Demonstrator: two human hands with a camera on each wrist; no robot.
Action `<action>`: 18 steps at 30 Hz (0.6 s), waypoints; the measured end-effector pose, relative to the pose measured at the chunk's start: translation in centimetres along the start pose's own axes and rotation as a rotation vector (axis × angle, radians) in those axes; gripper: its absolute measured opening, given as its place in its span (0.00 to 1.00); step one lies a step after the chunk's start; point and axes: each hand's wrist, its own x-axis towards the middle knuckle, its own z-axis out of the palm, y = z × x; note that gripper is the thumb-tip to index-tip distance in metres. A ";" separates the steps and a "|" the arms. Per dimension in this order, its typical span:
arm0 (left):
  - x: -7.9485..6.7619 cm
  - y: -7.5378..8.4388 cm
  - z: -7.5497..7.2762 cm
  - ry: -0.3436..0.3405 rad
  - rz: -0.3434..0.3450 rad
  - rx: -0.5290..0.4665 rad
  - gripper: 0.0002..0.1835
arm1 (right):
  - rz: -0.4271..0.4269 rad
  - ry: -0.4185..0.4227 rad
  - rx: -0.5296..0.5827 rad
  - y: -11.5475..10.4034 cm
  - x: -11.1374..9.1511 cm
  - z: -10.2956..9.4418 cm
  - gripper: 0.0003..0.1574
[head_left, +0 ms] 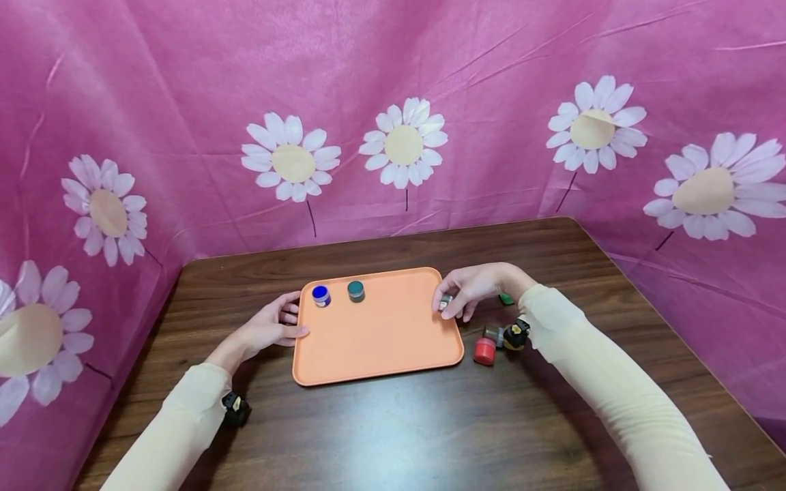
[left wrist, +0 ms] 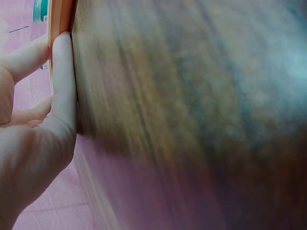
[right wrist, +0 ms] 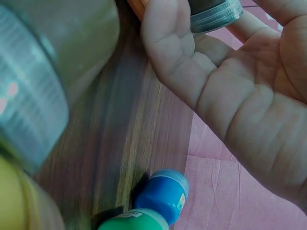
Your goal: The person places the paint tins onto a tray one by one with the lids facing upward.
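An orange tray (head_left: 374, 341) lies on the wooden table. My left hand (head_left: 270, 326) grips its left edge, thumb over the rim; the left wrist view shows the fingers against the tray's side (left wrist: 61, 17). Above the tray's right edge, my right hand (head_left: 469, 290) holds a small paint jar (head_left: 445, 302) between thumb and fingers. In the right wrist view this jar (right wrist: 216, 14) has dark contents and a clear ribbed lid. A blue paint jar (head_left: 321, 295) and a dark green one (head_left: 356, 291) stand in the tray's far left part.
Right of the tray are a red paint jar (head_left: 484, 352), a dark olive jar (head_left: 491, 333) and a partly hidden green jar (head_left: 505, 299). The right wrist view shows a blue jar (right wrist: 163, 194) beside the green one, and something yellow (right wrist: 19, 201). A pink flowered cloth (head_left: 479, 150) surrounds the table.
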 end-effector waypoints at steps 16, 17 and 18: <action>0.1 0.0 0.0 0.003 -0.005 0.004 0.49 | -0.157 -0.079 -0.004 -1.3 1.4 0.3 0.30; 0.1 0.0 -0.1 0.004 -0.005 0.005 0.49 | -0.159 -0.077 -0.002 -1.3 1.5 0.3 0.30; 0.1 0.0 -0.1 0.005 -0.004 0.006 0.49 | -0.158 -0.074 0.001 -1.4 1.6 0.3 0.30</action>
